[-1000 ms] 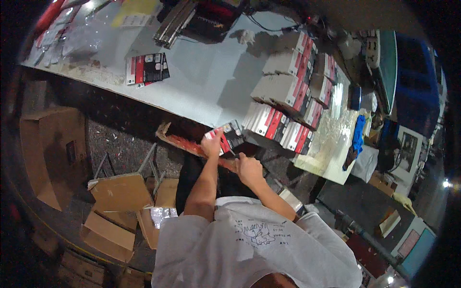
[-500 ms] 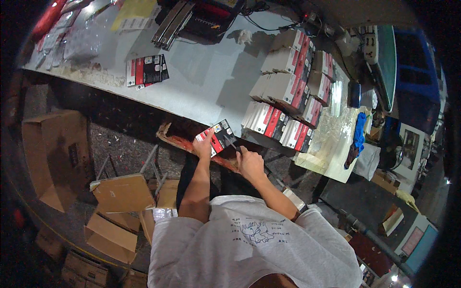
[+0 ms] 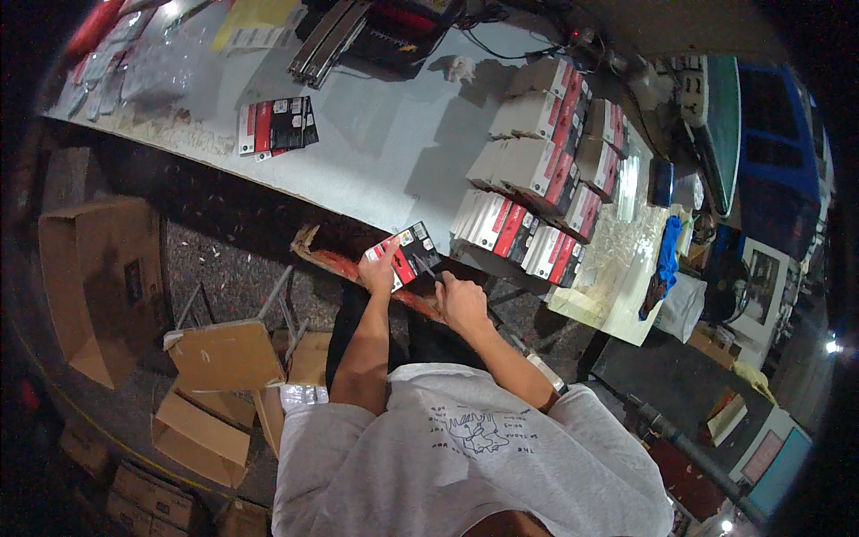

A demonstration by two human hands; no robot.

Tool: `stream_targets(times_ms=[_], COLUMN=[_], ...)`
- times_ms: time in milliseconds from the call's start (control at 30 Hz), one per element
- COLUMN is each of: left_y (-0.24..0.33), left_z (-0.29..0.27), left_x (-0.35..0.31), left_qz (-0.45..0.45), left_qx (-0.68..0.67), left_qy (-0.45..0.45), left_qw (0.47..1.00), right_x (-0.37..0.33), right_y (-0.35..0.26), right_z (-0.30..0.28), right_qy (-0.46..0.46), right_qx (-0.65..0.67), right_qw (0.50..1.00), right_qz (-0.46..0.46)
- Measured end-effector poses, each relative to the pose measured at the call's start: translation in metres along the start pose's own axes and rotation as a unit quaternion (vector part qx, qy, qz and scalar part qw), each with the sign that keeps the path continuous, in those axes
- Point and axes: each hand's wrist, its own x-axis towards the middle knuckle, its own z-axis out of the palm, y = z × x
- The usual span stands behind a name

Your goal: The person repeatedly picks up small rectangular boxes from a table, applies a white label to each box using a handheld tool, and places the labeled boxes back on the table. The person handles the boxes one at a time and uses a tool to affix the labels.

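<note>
Held over the table's near edge is a flat printed packet [image 3: 407, 253] in red, white and black. My left hand [image 3: 379, 270] grips its left side, thumb on the face. My right hand [image 3: 462, 302] is closed round the dark handle of a slim tool with a grey blade [image 3: 427, 266]. The blade lies across the packet's dark right part; whether it touches or cuts the surface I cannot tell. Most of the handle is hidden in the fist. Matching packets [image 3: 276, 126] lie overlapped farther left on the white table [image 3: 358, 161].
Tall stacks of similar packets [image 3: 528, 152] stand to the right of my hands. A dark machine with metal rails [image 3: 328, 40] sits at the back. Plastic-wrapped goods [image 3: 161, 72] fill the far left. Open cardboard boxes [image 3: 103, 286] and a stool-like seat [image 3: 224, 356] are on the floor at left.
My right hand and the tool have shifted slightly left and down. My left hand keeps the packet in nearly the same place. The view has tilted a little.
</note>
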Motion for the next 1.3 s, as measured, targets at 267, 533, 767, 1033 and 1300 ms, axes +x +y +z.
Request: stream_targets(times_ms=[267, 533, 767, 1033, 1300], left_y=[-0.016, -0.016, -0.003, 0.037, 0.117], left_z=[0.004, 0.008, 0.018, -0.014, -0.064], left_x=[0.006, 0.005, -0.010, -0.021, -0.133], left_qz=[0.011, -0.055, -0.002, -0.031, 0.275], left_qx=[0.020, -0.005, 0.158, -0.031, 0.005], left_qy=[0.015, 0.004, 0.018, -0.133, -0.227], left_qw=[1.000, 0.998, 0.987, 0.990, 0.934], right_x=[0.003, 0.045, 0.040, -0.017, -0.049], right_y=[-0.001, -0.020, -0.006, 0.032, -0.014], right_z=[-0.004, 0.019, 0.004, -0.045, -0.067], right_qy=[-0.003, -0.039, -0.091, 0.118, 0.161], right_qx=[0.028, -0.009, -0.055, 0.215, 0.507], right_qw=[1.000, 0.999, 0.994, 0.969, 0.843], right_qz=[-0.006, 0.026, 0.018, -0.007, -0.077])
